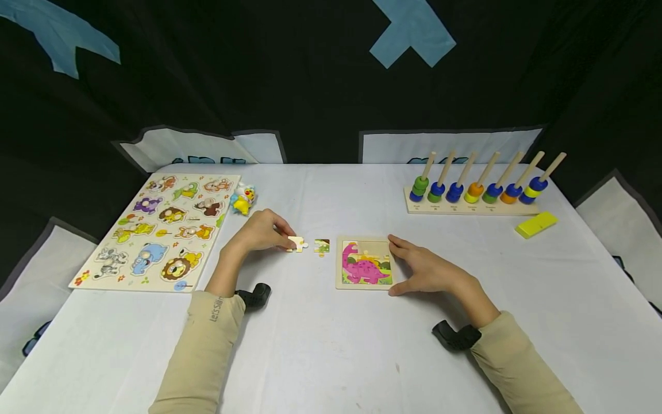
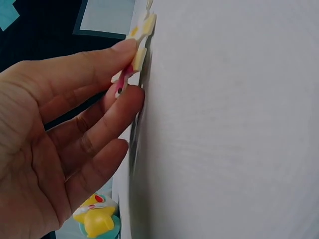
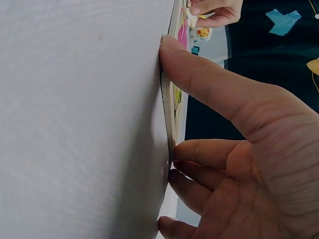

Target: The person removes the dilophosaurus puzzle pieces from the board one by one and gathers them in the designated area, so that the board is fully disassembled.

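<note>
My left hand (image 1: 265, 231) pinches a jigsaw piece (image 1: 298, 244) between thumb and fingertips, just above the white table. The piece's pale side faces up in the head view; some pink and a dark dot show on the piece (image 2: 122, 82) in the left wrist view. Another jigsaw piece (image 1: 322, 246), green and brown, lies between that hand and a wooden puzzle tray (image 1: 364, 286). A pink dinosaur picture (image 1: 366, 270) fills part of the tray. With fingers spread, my right hand (image 1: 431, 269) touches the tray's right edge with thumb and fingertips.
A large animal puzzle board (image 1: 160, 230) lies at the left, with a small yellow and blue toy (image 1: 243, 199) beside it. At the back right stands a counting-peg rack (image 1: 470, 208) with coloured rings. A yellow block (image 1: 536, 225) lies near its front corner.
</note>
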Motion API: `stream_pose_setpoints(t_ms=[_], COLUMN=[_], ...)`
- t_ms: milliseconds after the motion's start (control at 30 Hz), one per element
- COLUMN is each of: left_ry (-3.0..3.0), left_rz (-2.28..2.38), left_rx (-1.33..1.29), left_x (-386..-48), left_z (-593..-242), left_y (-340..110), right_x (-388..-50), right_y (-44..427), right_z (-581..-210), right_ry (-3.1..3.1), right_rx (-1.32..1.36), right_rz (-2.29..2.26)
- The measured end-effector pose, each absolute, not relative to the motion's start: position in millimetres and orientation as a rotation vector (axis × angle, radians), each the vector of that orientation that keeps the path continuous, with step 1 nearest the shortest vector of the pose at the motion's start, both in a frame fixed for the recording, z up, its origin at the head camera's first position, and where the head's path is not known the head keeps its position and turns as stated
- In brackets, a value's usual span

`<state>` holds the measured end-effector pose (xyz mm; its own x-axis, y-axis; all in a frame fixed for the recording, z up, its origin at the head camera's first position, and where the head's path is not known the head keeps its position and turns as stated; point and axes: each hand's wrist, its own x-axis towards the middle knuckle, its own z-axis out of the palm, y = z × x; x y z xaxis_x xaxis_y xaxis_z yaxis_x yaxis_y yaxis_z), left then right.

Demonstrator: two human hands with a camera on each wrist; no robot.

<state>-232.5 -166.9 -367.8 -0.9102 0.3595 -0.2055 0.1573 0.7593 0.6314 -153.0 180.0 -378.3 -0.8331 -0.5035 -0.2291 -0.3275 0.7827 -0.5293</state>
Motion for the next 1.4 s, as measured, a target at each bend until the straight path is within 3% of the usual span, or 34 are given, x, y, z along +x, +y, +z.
stream_pose_setpoints(t_ms=[1400], left_ry=[2.741], left_rz=[0.74], left_rx=[0.473], left_x=[-226.4], left_z=[-362.7], left_y=[-157.7], right_x=[-153.0], right_y=[178.6], right_z=[-378.3], right_ry=[2.611], right_rx=[-0.611], right_rz=[-0.683])
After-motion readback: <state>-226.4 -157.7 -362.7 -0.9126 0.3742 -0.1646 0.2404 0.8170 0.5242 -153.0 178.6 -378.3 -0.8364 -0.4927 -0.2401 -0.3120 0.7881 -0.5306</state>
